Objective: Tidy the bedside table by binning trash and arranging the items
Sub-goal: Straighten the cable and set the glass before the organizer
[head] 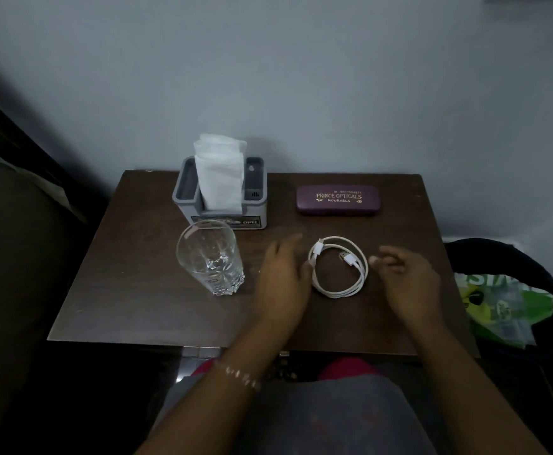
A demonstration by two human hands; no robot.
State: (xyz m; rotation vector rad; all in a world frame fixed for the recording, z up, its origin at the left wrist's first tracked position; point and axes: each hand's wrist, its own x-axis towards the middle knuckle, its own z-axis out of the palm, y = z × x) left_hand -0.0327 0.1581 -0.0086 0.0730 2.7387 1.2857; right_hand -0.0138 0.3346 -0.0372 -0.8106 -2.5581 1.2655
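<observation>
Between left hand [281, 284], right hand [409, 284]: cable [337, 294]

A dark wooden table [137, 307] holds a coiled white cable [337, 267] between the fingers of the left hand [281, 284] and the right hand [409, 284]. A glass [211, 261] stands left of them, with a tissue holder [255, 208] and a glasses case [338, 200] beyond the fingertips.

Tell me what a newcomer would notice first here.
The coiled white cable lies on the table, framed by the left hand and right hand, neither gripping it. Behind stand a grey tissue holder and a purple glasses case; a clear glass stands at left.
</observation>
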